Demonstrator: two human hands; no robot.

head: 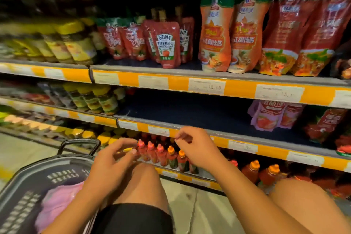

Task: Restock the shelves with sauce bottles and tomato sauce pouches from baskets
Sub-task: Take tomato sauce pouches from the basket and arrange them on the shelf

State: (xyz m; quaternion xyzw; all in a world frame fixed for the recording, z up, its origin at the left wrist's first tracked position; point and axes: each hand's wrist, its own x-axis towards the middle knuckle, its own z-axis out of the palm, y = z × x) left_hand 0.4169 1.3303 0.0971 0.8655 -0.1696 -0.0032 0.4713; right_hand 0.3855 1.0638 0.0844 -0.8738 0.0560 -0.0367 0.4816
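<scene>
Left hand (112, 163): raised in front of the low shelf, fingers loosely spread and bent, holding nothing; fingertips near the pink-capped bottles.
Right hand (193, 146): raised beside the left, fingers loosely curled, thumb and forefinger close together; whether anything is pinched cannot be told.
Sauce bottles (165, 156): a row on the low shelf just behind both hands, red contents, pink caps at left, orange caps at right. Larger orange-capped bottles (262, 171) stand further right on the same shelf.
Basket (28, 192): dark, slotted wall, handle up, on the floor at lower left beside the person's knee; holds pink pouches (57, 205), blurred.
Middle shelf (190, 112): dark blue deck, bare at centre; pink pouches (266, 114) at right, yellow-lidded jars (98, 99) at left.
Upper shelf (152, 80): Heinz pouch (167, 43) upright at the front, red pouches behind it; tall orange squeeze bottles (216, 30) and large red pouches (303, 30) to the right; yellow jars (76, 42) at left.
</scene>
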